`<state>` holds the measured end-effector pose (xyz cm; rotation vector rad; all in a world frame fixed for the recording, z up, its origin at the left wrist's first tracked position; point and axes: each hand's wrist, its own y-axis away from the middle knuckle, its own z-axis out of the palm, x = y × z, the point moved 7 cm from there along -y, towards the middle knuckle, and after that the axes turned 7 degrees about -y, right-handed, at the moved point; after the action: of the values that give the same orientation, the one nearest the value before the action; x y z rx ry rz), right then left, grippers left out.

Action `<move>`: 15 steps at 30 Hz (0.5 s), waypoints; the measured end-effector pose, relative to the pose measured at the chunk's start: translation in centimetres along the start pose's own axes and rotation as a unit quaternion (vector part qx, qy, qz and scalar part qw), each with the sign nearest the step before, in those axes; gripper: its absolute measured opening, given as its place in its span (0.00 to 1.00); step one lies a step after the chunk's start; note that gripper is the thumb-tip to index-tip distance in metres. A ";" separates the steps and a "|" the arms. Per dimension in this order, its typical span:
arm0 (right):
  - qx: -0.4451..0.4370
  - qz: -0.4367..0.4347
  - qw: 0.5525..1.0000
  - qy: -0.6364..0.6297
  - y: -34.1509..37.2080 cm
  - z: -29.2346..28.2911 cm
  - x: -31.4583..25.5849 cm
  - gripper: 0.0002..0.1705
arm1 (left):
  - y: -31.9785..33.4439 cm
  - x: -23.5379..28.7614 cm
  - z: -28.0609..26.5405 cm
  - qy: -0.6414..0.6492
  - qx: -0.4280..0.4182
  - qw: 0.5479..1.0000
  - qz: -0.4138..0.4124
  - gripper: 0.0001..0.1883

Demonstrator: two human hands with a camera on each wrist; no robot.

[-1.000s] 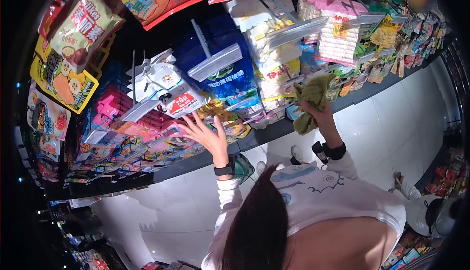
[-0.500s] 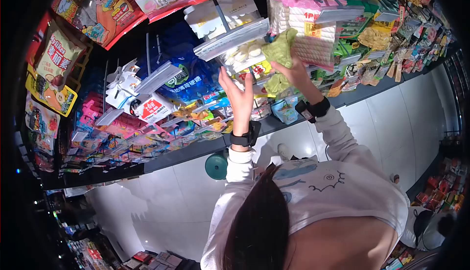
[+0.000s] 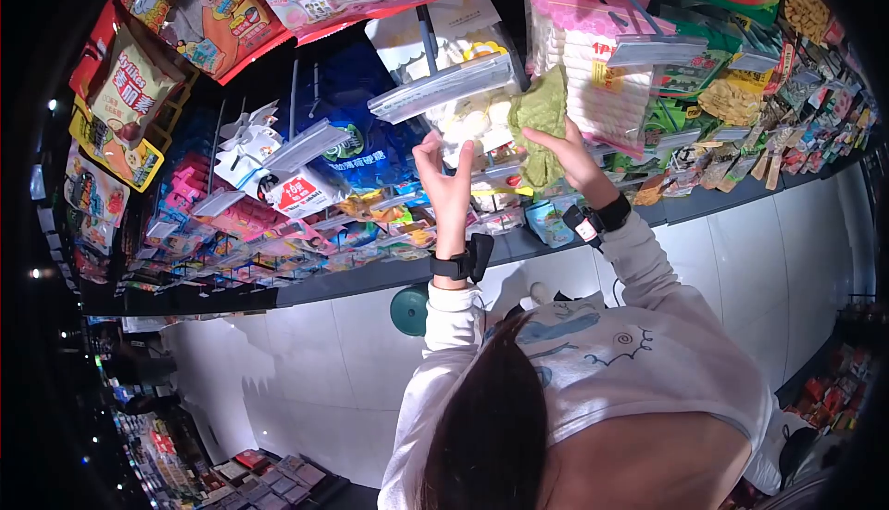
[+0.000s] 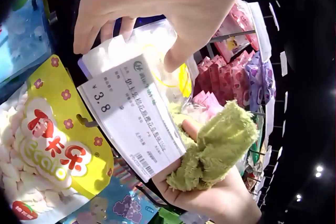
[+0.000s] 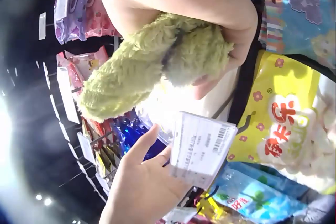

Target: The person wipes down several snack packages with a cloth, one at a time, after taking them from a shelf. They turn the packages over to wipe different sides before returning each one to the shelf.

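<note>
In the head view, my right hand (image 3: 576, 163) grips a fuzzy green cloth (image 3: 542, 126), bunched and folded over in its fingers. Close-up in the right wrist view, the cloth (image 5: 126, 71) hangs out between thumb and fingers. My left hand (image 3: 446, 191) holds the lower part of a hanging bag of white candy (image 3: 468, 121). Its thumb and fingers lie on opposite sides of that bag in the left wrist view, where a white price label (image 4: 131, 119) reading 3.8 stands in front. Behind this label, part of the bag is hidden.
A yellow marshmallow bag (image 4: 79, 145) hangs below the work. Beside it are pink-topped marshmallow packs (image 3: 602, 66) on the right and blue candy bags (image 3: 356, 130) on the left. Metal hooks with label holders jut out. A green stool (image 3: 408, 311) stands on the tiled floor.
The left hand has moved right, from the white-and-red candy bag to the white candy bag, and its fingers have curled in. The right hand has brought the green cloth left, beside it.
</note>
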<state>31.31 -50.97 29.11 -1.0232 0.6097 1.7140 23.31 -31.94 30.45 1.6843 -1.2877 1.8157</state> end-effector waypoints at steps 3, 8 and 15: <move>-0.005 -0.002 1.000 -0.031 2.2 0.6 -1.4 0.22 | 0.9 1.6 -0.7 0.081 0.026 0.996 -0.007 0.16; -0.009 0.008 1.000 -0.020 5.1 2.1 -3.7 0.22 | 1.7 5.3 -2.3 0.160 0.077 0.984 -0.011 0.11; 0.025 -0.043 0.995 0.081 7.2 2.6 -5.9 0.23 | 2.5 8.5 -3.7 0.249 0.010 0.968 -0.034 0.14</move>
<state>24.48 -54.56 35.01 -1.1435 0.6997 1.5437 17.19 -33.01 37.82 1.1503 -0.9829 2.0385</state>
